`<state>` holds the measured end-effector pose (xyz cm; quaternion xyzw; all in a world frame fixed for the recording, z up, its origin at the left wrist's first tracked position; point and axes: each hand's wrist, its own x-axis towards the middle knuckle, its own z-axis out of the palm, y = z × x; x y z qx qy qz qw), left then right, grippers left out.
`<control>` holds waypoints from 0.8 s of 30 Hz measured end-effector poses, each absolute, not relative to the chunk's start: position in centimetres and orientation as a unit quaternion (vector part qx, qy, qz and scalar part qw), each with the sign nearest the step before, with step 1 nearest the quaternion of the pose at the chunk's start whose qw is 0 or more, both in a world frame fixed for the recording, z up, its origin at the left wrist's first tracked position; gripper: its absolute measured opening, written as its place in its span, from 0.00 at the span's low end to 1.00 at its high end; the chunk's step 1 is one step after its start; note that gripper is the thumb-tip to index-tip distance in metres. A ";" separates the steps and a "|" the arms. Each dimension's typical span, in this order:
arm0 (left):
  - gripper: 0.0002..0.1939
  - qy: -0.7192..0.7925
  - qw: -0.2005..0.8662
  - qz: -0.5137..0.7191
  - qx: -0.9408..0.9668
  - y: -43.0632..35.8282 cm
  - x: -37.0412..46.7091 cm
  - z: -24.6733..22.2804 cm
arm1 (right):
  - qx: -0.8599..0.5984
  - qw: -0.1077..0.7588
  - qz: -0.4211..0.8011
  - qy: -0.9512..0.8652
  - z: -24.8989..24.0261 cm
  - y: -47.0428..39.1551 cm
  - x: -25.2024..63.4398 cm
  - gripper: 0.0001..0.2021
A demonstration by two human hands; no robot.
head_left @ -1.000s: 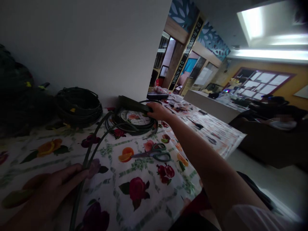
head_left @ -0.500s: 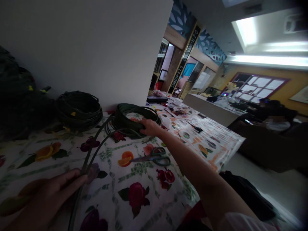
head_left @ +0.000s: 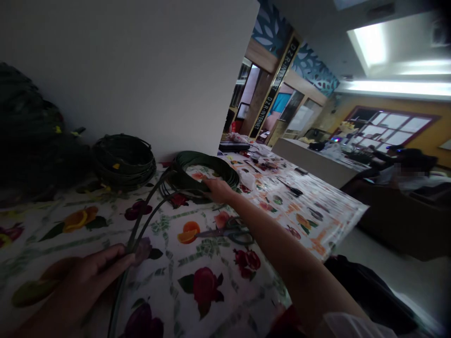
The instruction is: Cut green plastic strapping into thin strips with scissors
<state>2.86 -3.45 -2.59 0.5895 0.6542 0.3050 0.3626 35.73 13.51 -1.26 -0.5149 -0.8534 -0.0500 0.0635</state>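
Tablecloth [head_left: 175,307] beneath coiled green strip [head_left: 226,170]

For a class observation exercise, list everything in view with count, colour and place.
near coil: 1, dark green, centre
strands: at least 2, green, front-left of near coil
second coil: 1, dark, left of near coil
bundle: 1, dark, far left
green-handled scissors: 1, grey-bladed, in front of near coil
dark scissors: 1, black, farther right
small items: several, mixed, beyond near coil
tablecloth: 1, white, fruit-printed, beneath coils
wall: 1, grey, behind coils
sign: 1, black-gold, upper middle
other person: at least 1, colours unclear, right background
black object: 1, black, lower right
left hand: 1, bare, lower left, pinching strands
right hand: 1, bare, centre, gripping near coil
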 end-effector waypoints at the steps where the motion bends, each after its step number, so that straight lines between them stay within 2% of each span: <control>1: 0.15 0.648 0.374 0.305 0.590 -3.6 3.0 -2.3 | -0.514 0.076 -0.056 -0.853 -0.7 13.6 36.0 0.16; 5: 0.17 0.632 0.403 0.330 0.574 -3.8 3.5 -1.6 | -0.499 0.138 -0.081 -0.852 2.5 14.2 38.0 0.18; 9: 0.18 0.645 0.403 0.316 0.567 -3.6 3.6 -1.7 | -0.477 0.186 -0.095 -0.854 5.4 15.3 40.0 0.13; 13: 0.20 0.609 0.443 0.341 0.563 -3.1 3.2 -1.8 | -0.465 0.238 -0.119 -0.845 6.6 16.2 41.2 0.11; 15: 0.18 0.594 0.463 0.314 0.578 -2.9 3.0 -1.7 | -0.460 0.268 -0.137 -0.835 6.9 16.5 41.6 0.11; 20: 0.16 0.616 0.429 0.324 0.575 -3.1 2.9 -1.8 | -0.463 0.332 -0.181 -0.802 7.6 16.5 42.3 0.13; 24: 0.17 0.642 0.393 0.318 0.576 -3.3 3.1 -2.0 | -0.454 0.349 -0.196 -0.796 8.3 16.3 42.4 0.14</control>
